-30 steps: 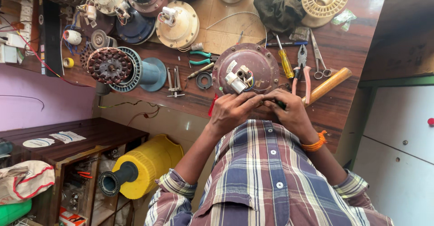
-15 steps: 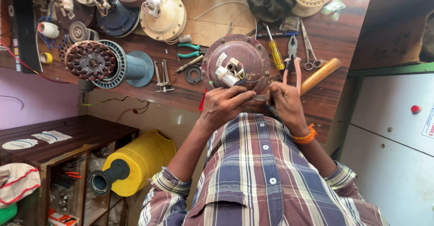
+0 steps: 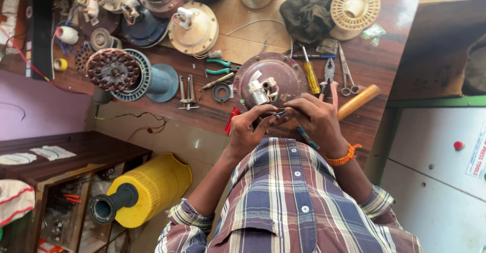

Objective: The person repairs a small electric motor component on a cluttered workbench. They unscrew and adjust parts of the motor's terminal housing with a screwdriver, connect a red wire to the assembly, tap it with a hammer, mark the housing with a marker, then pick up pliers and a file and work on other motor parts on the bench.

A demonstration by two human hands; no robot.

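Observation:
A round brown fan motor housing (image 3: 283,70) lies on the wooden workbench (image 3: 385,50), with a small metal cylinder and white parts (image 3: 259,92) and coloured wires at its middle. My left hand (image 3: 248,126) and my right hand (image 3: 315,119), which wears an orange wrist thread, meet at the housing's near edge. Both pinch the thin wire ends (image 3: 278,113) between their fingertips. A red-handled tool (image 3: 231,120) lies beside my left hand. A thin blue-grey tool (image 3: 307,137) shows under my right hand.
A yellow screwdriver (image 3: 311,78), pliers (image 3: 329,73), scissors (image 3: 347,75) and a wooden handle (image 3: 358,101) lie right of the housing. Green pliers (image 3: 218,66), a wound stator (image 3: 114,70), other motor covers and a dark cloth (image 3: 309,10) crowd the bench. A yellow cylinder (image 3: 149,187) rests below.
My right hand's fingers have come down from beside the pliers and closed with the left hand on the wire ends. The view has shifted slightly.

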